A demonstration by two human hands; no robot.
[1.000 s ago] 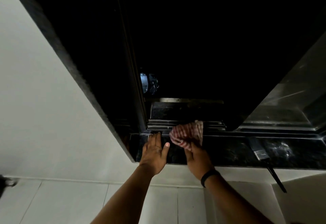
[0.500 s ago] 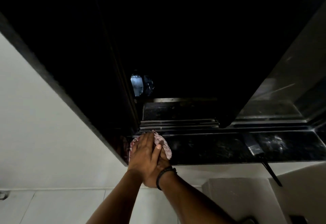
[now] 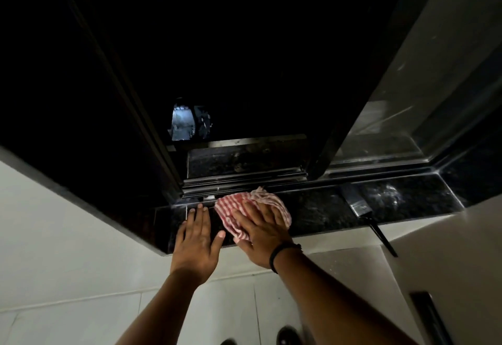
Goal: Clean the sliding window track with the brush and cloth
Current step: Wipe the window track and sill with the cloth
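A red-and-white checked cloth point(image 3: 239, 204) lies bunched on the black stone sill point(image 3: 320, 211), just in front of the sliding window track point(image 3: 241, 179). My right hand point(image 3: 262, 232) presses flat on the cloth, a black band on its wrist. My left hand point(image 3: 197, 238) rests flat on the sill to the left of the cloth, fingers spread, holding nothing. A flat paint brush point(image 3: 358, 203) lies on the sill to the right, its dark handle point(image 3: 383, 238) sticking out over the sill's front edge.
The window's dark sash frame point(image 3: 334, 127) stands over the track right of the open gap, with a glass pane point(image 3: 402, 105) beyond it. White wall point(image 3: 68, 236) lies below and left of the sill. My shoes point(image 3: 286, 335) show at the bottom.
The cloth and my right hand have slid right along the sill from under my left hand. My left hand now lies apart on the bare sill.
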